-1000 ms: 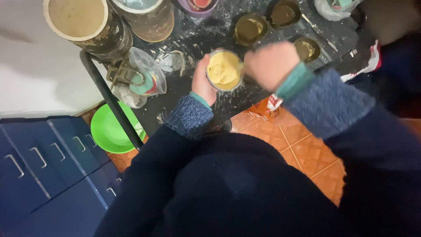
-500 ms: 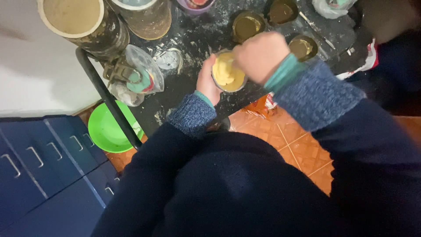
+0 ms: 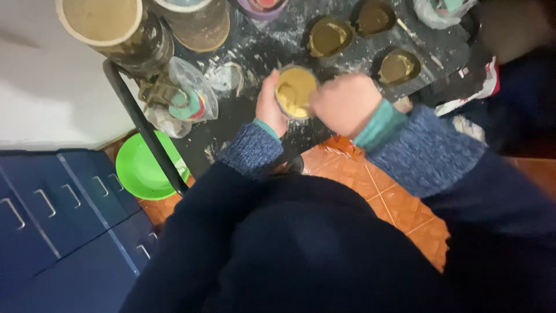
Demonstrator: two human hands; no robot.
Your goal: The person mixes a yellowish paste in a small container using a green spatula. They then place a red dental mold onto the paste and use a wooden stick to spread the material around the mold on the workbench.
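Head view: looking straight down past my dark jumper at a black, flour-dusted table [image 3: 347,69] and an orange tiled floor [image 3: 399,208].
Left hand: my left hand [image 3: 269,107] wraps around the side of a small round cup [image 3: 295,93] filled with yellow paste, fingers curled on its far wall, thumb side toward me. It grips the cup firmly.
Right hand: my right hand [image 3: 344,104] is bunched into a loose fist just right of the cup, knuckles up, its fingertips hidden at the cup's rim. Whether it pinches a tool or some of the paste, I cannot tell.
Where the cup is: held just above the near edge of the table, between my two hands, mouth facing up at the camera.
Key relation: the cup lies to the left of my right hand and touching my left; its open mouth points upward, so its axis runs vertical. Both hands are at the cup, the left bearing it.
Beyond the cup: three dark round moulds [image 3: 327,37] with yellowish filling sit further back on the table, well apart from my hands.
Left side: two large cardboard tubes [image 3: 110,23] stand at the table corner, with a clear plastic bag [image 3: 182,98] of coloured bits beside them.
Below: a green bowl [image 3: 142,171] on the floor, next to blue drawers [image 3: 52,208].
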